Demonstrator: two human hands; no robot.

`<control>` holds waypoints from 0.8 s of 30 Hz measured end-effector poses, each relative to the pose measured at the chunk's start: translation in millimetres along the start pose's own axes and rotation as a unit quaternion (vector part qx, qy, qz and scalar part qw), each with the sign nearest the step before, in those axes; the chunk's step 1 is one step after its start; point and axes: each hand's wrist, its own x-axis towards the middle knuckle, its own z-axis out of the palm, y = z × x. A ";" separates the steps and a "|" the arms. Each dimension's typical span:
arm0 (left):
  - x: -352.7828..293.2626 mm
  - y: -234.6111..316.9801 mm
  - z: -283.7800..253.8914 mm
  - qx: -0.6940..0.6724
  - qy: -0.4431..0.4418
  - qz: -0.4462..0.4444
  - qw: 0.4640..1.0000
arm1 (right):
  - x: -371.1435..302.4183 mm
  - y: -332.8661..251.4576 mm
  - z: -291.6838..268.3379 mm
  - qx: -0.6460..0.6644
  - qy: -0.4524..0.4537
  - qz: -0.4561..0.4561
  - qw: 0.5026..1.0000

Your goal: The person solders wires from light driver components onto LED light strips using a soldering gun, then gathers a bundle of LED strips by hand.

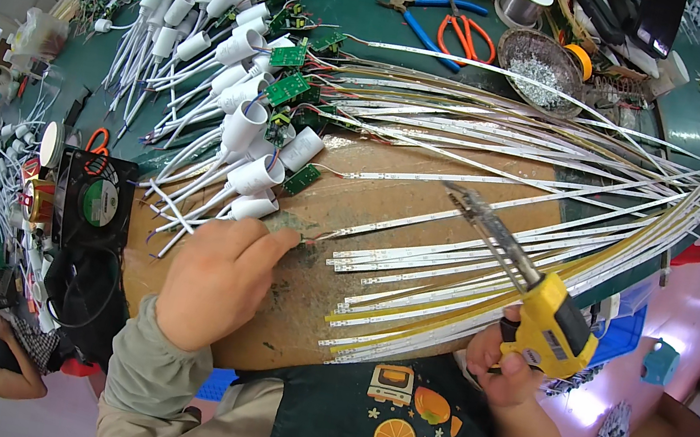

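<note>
My left hand (217, 279) is closed in a pinch over the cardboard. At its fingertips are thin wires (309, 237) that meet the end of a white LED strip (424, 220); the fingers partly cover them. My right hand (507, 366) grips a yellow soldering gun (557, 328), its metal barrel slanting up and left above the strips. Just beyond the left hand lie white lamp sockets (256, 176) with wires and green circuit boards (287, 88). Bare strip ends (352, 261) fan out between my hands, the strips gathering at the right.
A brown cardboard sheet (273, 336) covers part of the green table. At the back lie blue-handled pliers (428, 40), orange-handled cutters (466, 38), a solder spool (524, 1) and a bowl (545, 70) of small metal bits. A black fan (96, 197) stands left. Other people work at the left edge.
</note>
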 end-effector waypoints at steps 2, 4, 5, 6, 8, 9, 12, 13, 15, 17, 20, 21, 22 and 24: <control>9.9 -0.7 -14.0 -0.001 0.014 0.006 1.000 | 2.1 -6.2 1.0 0.001 0.008 -0.025 1.000; 30.1 -6.7 -25.9 0.069 0.171 0.072 0.980 | 3.5 -11.6 -2.1 0.008 0.008 -0.057 0.998; 38.2 -9.8 -30.4 0.088 0.220 0.075 0.969 | 4.3 -14.3 -0.4 0.009 0.006 -0.056 0.998; 49.0 -14.6 -34.5 0.103 0.246 0.073 0.961 | 4.7 -17.7 2.4 0.032 0.012 -0.064 0.997; 78.6 -30.3 -38.0 0.120 0.240 0.073 0.961 | 6.7 -19.3 1.4 0.055 0.011 -0.078 0.995; 87.7 -35.3 -39.2 0.136 0.232 0.075 0.960 | 7.3 -18.9 1.8 0.055 0.010 -0.078 0.995; 97.0 -44.3 -27.3 0.177 0.242 0.064 0.952 | 9.6 -16.6 3.0 0.042 0.015 -0.065 0.997; 100.2 -39.9 -21.8 0.170 0.240 0.071 0.953 | 8.7 -14.3 1.1 0.035 0.011 -0.061 0.997; 87.0 -17.8 -13.4 0.127 0.282 0.126 0.943 | 4.3 -10.7 -3.6 0.029 0.011 -0.055 0.998; 58.2 1.9 -1.0 0.010 0.184 0.125 0.975 | 4.5 -6.6 -6.1 0.000 0.008 -0.050 0.999; 35.2 8.0 28.4 -0.082 0.081 0.081 0.990 | 8.8 -5.3 1.7 0.018 0.005 -0.022 1.000; 27.5 7.9 34.7 -0.097 0.040 0.053 0.993 | 9.3 -4.5 3.4 0.017 0.004 -0.023 1.000; 25.2 8.1 39.1 -0.115 -0.005 0.027 0.993 | 9.1 -3.2 3.3 0.017 0.007 -0.015 1.000; 24.5 8.0 39.1 -0.125 -0.009 0.022 0.992 | 8.2 -1.0 1.4 0.016 0.012 -0.006 1.000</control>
